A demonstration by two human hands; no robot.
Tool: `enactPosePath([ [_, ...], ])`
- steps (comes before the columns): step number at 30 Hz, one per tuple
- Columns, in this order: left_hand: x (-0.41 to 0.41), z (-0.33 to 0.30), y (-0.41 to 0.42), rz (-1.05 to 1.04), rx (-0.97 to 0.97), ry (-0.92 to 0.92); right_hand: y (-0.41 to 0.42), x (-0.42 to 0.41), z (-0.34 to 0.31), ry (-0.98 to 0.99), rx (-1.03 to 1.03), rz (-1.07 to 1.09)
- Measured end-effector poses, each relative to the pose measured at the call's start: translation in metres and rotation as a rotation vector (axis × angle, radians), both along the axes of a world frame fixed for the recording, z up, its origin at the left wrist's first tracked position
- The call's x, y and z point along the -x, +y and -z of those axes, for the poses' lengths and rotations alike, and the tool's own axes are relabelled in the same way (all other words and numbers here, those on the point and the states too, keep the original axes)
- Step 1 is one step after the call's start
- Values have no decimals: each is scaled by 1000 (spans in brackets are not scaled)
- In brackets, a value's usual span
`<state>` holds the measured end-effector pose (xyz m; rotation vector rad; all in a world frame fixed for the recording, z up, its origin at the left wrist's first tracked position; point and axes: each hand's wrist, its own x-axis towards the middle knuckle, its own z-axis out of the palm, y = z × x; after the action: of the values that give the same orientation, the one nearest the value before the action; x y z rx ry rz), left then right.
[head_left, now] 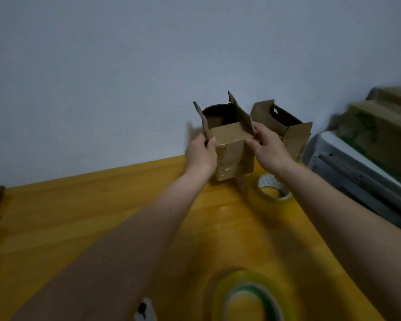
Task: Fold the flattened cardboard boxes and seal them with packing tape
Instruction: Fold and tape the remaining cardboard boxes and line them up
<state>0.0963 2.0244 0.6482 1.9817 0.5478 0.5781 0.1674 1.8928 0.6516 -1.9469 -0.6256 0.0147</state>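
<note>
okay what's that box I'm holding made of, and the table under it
Box: brown cardboard, matte, with thin bent flaps; the shiny strip down its front looks like clear tape. Table: probably wood or wood veneer, yellow-orange with faint plank lines and a glossy, reflective finish.

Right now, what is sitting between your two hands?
In the head view, the small cardboard box is between them: the left hand grips its left flap, the right hand pinches its right side. Its top flaps stand open.

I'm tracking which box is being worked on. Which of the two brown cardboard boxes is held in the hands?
The nearer brown cardboard box, gripped by the left hand and right hand; the other open cardboard box stands untouched behind.
</note>
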Motion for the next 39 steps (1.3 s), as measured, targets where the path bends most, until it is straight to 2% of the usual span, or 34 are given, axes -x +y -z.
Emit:
enactPosePath([
  [6,-57,18,-18,-85,-140,3,-13,-55,32,-15,128,67],
  [9,-76,23,-19,-31,-164,31,-12,-67,37,-69,213,185],
  [14,-86,40,-22,-15,-233,94,-17,-76,43,-236,602,292],
  [18,-85,49,-21,26,-251,120,-21,-70,50,-248,654,296],
  [20,-79,51,-19,69,-271,172,-24,-65,45,-261,709,287],
  [22,-67,52,-11,98,-388,283,-29,-55,36,-333,820,285],
  [25,-38,49,7,148,-710,573,-31,-25,20,-533,1032,169],
  [28,8,43,30,167,-911,771,-18,13,14,-667,1077,-94],
  [33,118,31,64,46,-908,858,28,80,16,-848,1042,-288],
  [39,291,35,121,-142,-793,924,92,187,16,-904,987,-467],
])
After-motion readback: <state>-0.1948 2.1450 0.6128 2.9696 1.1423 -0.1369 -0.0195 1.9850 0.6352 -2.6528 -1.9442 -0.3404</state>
